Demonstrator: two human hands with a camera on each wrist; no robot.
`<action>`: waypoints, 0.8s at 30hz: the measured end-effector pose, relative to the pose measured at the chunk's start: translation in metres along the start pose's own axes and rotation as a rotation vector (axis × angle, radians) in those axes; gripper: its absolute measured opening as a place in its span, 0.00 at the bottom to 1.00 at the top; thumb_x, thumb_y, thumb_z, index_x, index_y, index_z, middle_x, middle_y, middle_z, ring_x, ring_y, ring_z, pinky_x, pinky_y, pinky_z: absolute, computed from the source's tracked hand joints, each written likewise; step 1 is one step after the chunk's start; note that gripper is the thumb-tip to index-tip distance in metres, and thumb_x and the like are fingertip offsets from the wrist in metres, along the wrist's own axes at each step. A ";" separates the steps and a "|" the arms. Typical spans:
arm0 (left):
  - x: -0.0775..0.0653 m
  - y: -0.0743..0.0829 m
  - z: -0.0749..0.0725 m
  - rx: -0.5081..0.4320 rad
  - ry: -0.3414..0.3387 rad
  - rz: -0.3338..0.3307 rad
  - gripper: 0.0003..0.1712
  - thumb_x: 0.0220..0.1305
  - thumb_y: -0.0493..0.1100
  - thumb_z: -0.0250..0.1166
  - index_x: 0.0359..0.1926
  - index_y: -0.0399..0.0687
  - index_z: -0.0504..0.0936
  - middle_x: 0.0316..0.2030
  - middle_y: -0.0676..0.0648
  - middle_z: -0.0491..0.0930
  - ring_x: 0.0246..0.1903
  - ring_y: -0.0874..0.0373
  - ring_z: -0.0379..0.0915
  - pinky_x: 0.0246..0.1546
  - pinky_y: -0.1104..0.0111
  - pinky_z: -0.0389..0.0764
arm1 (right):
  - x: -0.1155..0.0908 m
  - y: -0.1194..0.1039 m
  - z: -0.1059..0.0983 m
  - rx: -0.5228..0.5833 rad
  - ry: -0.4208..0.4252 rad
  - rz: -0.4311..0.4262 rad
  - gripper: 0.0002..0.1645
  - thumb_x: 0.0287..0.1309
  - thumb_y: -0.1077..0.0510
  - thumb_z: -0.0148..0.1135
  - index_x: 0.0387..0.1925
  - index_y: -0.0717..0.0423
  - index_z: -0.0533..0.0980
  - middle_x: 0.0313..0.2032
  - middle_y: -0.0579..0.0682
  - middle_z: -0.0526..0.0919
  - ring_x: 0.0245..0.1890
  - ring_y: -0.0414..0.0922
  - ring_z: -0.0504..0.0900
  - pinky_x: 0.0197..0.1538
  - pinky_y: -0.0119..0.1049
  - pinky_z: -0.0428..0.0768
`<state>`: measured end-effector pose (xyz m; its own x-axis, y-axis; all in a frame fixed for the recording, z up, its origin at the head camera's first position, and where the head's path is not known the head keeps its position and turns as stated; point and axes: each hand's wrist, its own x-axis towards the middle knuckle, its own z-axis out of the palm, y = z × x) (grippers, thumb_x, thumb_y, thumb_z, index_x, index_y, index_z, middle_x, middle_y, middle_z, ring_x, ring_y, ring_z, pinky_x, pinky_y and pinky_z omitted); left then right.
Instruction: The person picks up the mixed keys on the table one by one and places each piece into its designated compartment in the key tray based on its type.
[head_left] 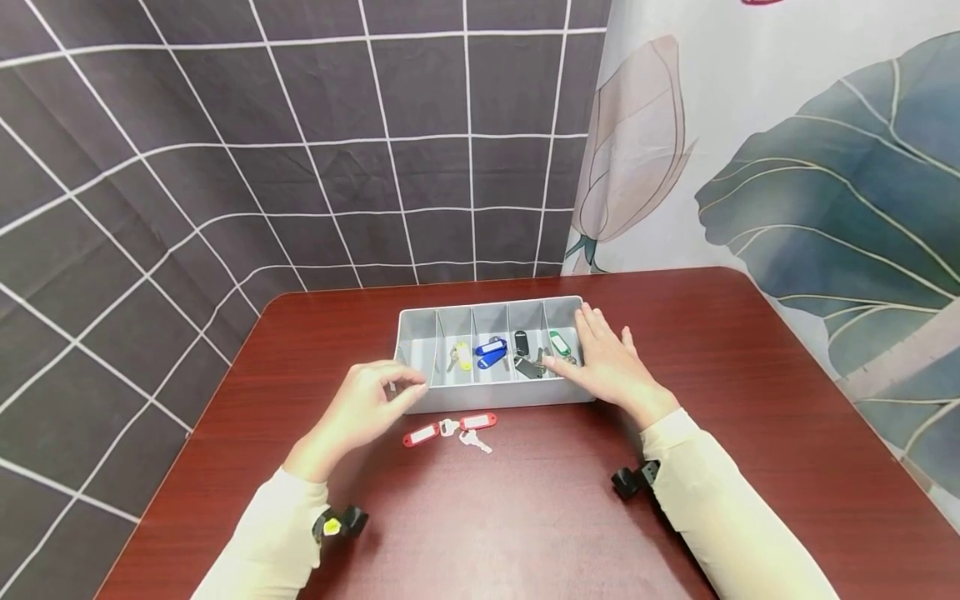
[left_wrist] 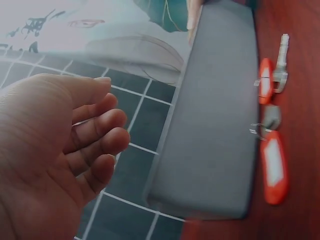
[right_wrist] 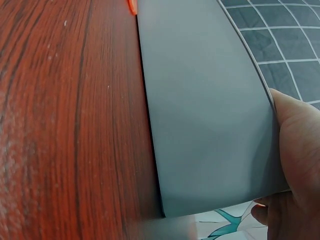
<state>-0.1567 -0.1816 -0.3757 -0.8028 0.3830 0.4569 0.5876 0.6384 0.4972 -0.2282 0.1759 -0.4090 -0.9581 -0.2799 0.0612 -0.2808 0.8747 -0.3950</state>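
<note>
**Keys sorted by tag colour: four sets in, red pair still out**

Table (head_left: 750, 433): dark red wood, carries everything.

Grey divider tray (head_left: 495, 396): five slots, sits between the two hands. Slot nearest the left fingertips looks bare. Moving toward the right hand: yellow-tagged key (head_left: 462, 356), blue-tagged keys (head_left: 491, 352), black-tagged keys (head_left: 523, 354), green-tagged key (head_left: 558, 342), the last one just under the right fingertips.

Right hand (head_left: 609, 364): laid flat over the tray's right end, fingers straight and slightly spread, thumb pointing in over the green and black slots. Right wrist view shows the palm against the tray's end wall; steadying it, not pinching anything.

Left hand (head_left: 363, 408): hovers just off the tray's left front corner, fingers loosely curled, thumb close to the index tip. Left wrist view shows the palm with nothing in it. No contact with the tray that I can confirm.

Red-tagged keys (head_left: 448, 430): two red tags plus bare keys, on the table against the tray's front wall, just beside and below the left fingertips. Untouched.

Status, my read: four colours are slotted, one slot is free, and the red set is the only thing left outside. Most of the work looks done; what remains is picking up the red pair and dropping it in the free slot by the left hand.
</note>
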 end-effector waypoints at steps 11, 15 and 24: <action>-0.025 -0.014 0.014 -0.054 -0.064 -0.082 0.07 0.54 0.41 0.73 0.35 0.48 0.88 0.26 0.62 0.80 0.23 0.69 0.71 0.24 0.73 0.75 | 0.001 0.002 0.005 -0.008 0.013 0.005 0.67 0.48 0.17 0.46 0.75 0.59 0.46 0.75 0.53 0.42 0.74 0.53 0.41 0.67 0.67 0.40; -0.027 -0.018 0.016 -0.012 -0.093 -0.084 0.07 0.54 0.42 0.73 0.35 0.49 0.88 0.27 0.62 0.81 0.24 0.70 0.72 0.26 0.73 0.76 | 0.003 0.003 0.005 0.007 0.009 0.002 0.68 0.48 0.17 0.46 0.75 0.58 0.45 0.76 0.51 0.40 0.75 0.52 0.41 0.67 0.67 0.39; -0.033 -0.030 0.028 0.017 -0.199 -0.145 0.09 0.53 0.45 0.73 0.35 0.47 0.88 0.20 0.65 0.78 0.23 0.72 0.73 0.27 0.73 0.77 | 0.001 0.003 0.003 0.003 0.009 0.008 0.69 0.46 0.15 0.43 0.75 0.59 0.46 0.76 0.52 0.41 0.75 0.51 0.41 0.67 0.66 0.41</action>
<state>-0.1505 -0.1945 -0.4265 -0.8836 0.4097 0.2267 0.4646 0.7069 0.5334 -0.2297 0.1775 -0.4129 -0.9607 -0.2695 0.0661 -0.2731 0.8757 -0.3982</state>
